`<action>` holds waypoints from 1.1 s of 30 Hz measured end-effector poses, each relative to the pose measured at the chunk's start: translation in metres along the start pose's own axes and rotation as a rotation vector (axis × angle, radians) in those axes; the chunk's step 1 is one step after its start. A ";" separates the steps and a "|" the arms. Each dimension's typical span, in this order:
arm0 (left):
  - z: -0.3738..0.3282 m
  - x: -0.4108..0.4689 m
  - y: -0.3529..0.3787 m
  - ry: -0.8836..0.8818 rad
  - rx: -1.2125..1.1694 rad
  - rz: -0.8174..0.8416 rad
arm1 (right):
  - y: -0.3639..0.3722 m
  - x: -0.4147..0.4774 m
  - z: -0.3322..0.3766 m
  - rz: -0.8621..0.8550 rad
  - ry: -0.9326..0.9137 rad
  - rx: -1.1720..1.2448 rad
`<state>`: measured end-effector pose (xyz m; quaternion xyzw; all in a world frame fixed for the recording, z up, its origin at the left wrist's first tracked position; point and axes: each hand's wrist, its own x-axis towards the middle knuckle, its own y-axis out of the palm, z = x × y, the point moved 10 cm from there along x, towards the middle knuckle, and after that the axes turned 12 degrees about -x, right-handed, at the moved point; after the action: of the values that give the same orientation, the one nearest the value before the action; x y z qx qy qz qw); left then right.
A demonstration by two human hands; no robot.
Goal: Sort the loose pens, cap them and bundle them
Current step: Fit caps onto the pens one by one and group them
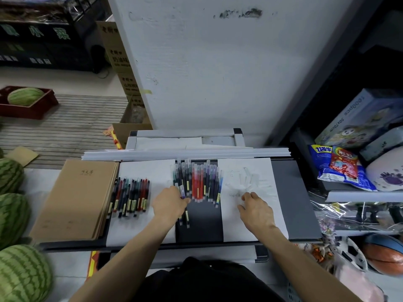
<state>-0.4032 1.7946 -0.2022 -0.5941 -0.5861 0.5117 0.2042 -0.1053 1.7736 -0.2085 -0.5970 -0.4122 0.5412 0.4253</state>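
Head view: left hand [171,203] pinches dark slim pens [185,216] beside fanned coloured plastic pens [197,182]; right hand [256,207] lies slack, empty, by clear loose caps [248,177]. Capping and bundling appear outstanding.

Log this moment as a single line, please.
left hand: grips few pens at middle row | right hand: rests on paper beside caps | bundling: not yet done
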 end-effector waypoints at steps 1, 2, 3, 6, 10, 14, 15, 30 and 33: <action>0.001 0.000 0.000 0.003 -0.004 -0.005 | 0.001 0.001 0.001 0.001 0.002 0.002; 0.002 -0.001 0.000 0.010 -0.010 -0.010 | 0.002 0.001 0.001 -0.001 0.004 0.002; 0.003 -0.002 0.000 0.019 -0.021 -0.013 | 0.002 0.001 0.000 -0.004 0.008 0.003; 0.009 -0.007 -0.006 0.043 -0.073 -0.042 | 0.001 0.001 -0.001 -0.011 0.023 0.014; 0.039 -0.005 -0.030 0.050 -0.078 -0.085 | -0.008 -0.002 0.006 -0.029 -0.006 0.032; 0.072 0.004 -0.056 0.022 -0.065 -0.156 | -0.024 -0.013 0.019 -0.073 -0.053 0.085; 0.076 0.006 -0.059 0.021 -0.051 -0.165 | -0.028 -0.016 0.023 -0.087 -0.068 0.104; 0.078 0.017 -0.046 -0.014 0.040 -0.123 | -0.061 -0.036 0.070 0.074 -0.087 0.927; 0.067 0.006 -0.049 0.018 -0.053 -0.115 | -0.059 -0.039 0.068 0.153 -0.035 1.092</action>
<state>-0.4852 1.7873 -0.1893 -0.5692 -0.6307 0.4782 0.2227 -0.1778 1.7585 -0.1448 -0.3087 -0.0340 0.7155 0.6258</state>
